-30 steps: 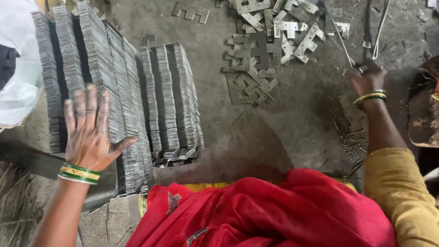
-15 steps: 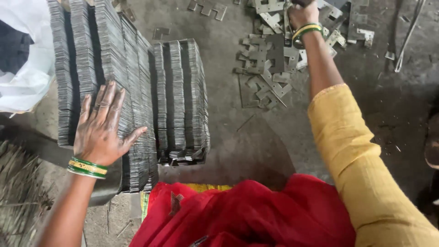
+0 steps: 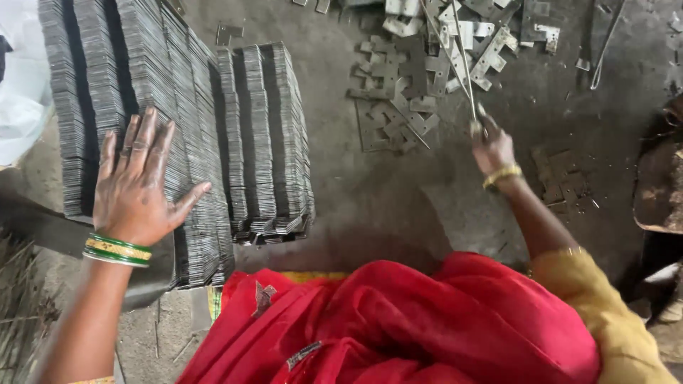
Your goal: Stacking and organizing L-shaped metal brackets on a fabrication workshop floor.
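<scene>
Most plates already stand packed on edge in long rows [image 3: 178, 142] on the floor, left hand [image 3: 139, 188] resting flat and open on them. Right hand [image 3: 491, 146], closed around a thin metal rod [image 3: 459, 64], reaches the loose pieces [image 3: 420, 78] still unsorted

free: bare floor [image 3: 398, 206] mid-frame | blocked: plate stacks [image 3: 263, 135] left, scattered metal pieces [image 3: 420, 78] ahead, possibly loose

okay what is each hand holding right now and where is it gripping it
The right hand grips a thin metal rod at its near end. The left hand holds nothing; it lies flat, fingers spread, on the stacked metal plates.
</scene>
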